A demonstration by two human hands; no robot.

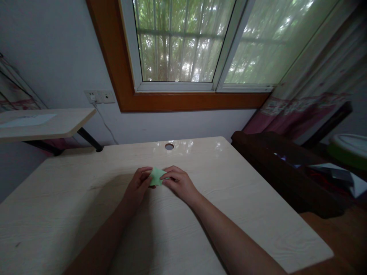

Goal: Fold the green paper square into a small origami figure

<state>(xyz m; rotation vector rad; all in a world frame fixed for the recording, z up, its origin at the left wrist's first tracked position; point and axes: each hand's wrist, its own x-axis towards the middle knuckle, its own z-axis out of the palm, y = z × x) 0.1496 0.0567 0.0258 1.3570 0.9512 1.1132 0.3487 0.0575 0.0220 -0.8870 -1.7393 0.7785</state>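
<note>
A small piece of light green paper [156, 176] is held between my two hands, a little above or on the pale wooden table. My left hand [139, 183] pinches its left edge between thumb and fingers. On the opposite side, my right hand [178, 181] is closed on the paper's right corner with thumb and fingertips. The paper looks folded, with pointed corners, but its exact folds are too small to make out. Parts of its left and right edges are hidden by my fingers.
The table [229, 229] has a round cable hole [169, 146] near its back edge. A raised shelf [71, 124] on black legs stands at the left. Behind are a wall socket [93, 97] with a plugged cable and a window. Dark wooden furniture [281, 172] stands at the right.
</note>
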